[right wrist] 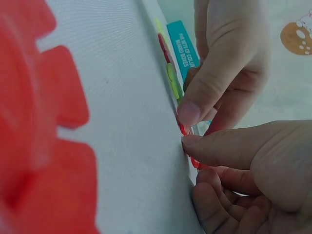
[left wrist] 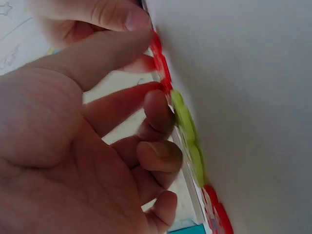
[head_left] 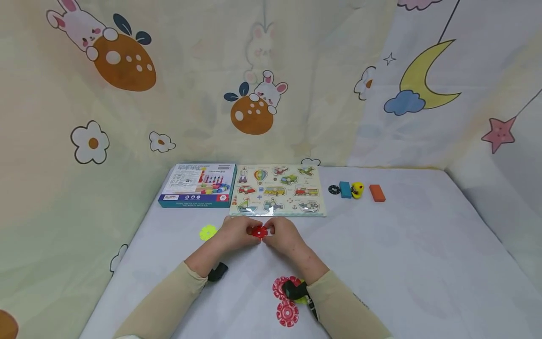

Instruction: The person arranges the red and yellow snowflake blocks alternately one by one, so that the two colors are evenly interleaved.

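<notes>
My left hand point(head_left: 238, 232) and right hand point(head_left: 282, 234) meet in front of the picture board. Between them, thumbs and fingers pinch a red notched plastic disc point(head_left: 259, 232). The left wrist view shows a green disc point(left wrist: 187, 131) below the red one, followed by another red disc point(left wrist: 218, 212), all in a line. From the right wrist view, the row runs on past the green disc point(right wrist: 173, 80) to a yellow one. That yellow disc point(head_left: 208, 232) shows left of my left hand in the head view, while the hand hides the discs between.
Near my right wrist lie red discs point(head_left: 287, 313) and a yellow-green one point(head_left: 302, 286), partly covered by the wrist camera. Behind the hands are a boxed set point(head_left: 197, 185) and the picture board point(head_left: 278, 190). Farther right sit blue point(head_left: 345, 189) and orange blocks point(head_left: 377, 193) and a yellow duck point(head_left: 357, 189).
</notes>
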Motion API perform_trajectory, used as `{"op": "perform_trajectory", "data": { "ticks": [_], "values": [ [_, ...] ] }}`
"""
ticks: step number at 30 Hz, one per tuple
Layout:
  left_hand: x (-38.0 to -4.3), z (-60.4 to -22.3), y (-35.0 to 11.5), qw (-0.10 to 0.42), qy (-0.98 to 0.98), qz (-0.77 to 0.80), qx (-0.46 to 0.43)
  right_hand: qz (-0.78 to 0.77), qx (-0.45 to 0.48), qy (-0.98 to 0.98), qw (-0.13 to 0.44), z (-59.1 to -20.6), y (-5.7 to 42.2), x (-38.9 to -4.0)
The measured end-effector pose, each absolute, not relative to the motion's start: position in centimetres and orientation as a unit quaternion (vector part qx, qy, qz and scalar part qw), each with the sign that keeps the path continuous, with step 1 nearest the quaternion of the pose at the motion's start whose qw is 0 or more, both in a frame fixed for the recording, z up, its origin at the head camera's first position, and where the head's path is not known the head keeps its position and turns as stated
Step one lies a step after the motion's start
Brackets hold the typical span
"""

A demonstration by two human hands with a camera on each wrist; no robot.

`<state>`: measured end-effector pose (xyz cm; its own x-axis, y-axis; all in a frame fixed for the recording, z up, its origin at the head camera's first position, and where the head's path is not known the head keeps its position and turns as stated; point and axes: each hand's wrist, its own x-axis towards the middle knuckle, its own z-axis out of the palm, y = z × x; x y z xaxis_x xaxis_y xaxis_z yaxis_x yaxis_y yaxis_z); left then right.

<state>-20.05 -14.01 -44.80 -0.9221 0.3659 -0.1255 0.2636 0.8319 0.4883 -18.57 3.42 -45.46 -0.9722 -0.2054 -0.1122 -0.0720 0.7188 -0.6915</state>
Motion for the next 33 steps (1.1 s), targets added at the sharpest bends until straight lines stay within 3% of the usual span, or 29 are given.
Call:
{"op": "perform_trajectory", "data": {
  "ticks": [12, 22, 33],
  "values": [
    [-20.2, -45.7, -14.3, 0.13, 0.94, 0.276, 0.154, -0.447, -0.116, 0.872, 0.162, -44.2, 6.1, -18.6],
    [-20.2, -46.0, -15.0, 0.121, 0.933, 0.298, 0.158, -0.453, -0.165, 0.849, 0.215, -40.9, 10.2, -15.2],
    [-20.1, -45.5, -14.5, 0.116, 0.933, 0.297, 0.168, -0.405, -0.154, 0.877, 0.206, -43.0, 15.7, -11.4]
  ]
}}
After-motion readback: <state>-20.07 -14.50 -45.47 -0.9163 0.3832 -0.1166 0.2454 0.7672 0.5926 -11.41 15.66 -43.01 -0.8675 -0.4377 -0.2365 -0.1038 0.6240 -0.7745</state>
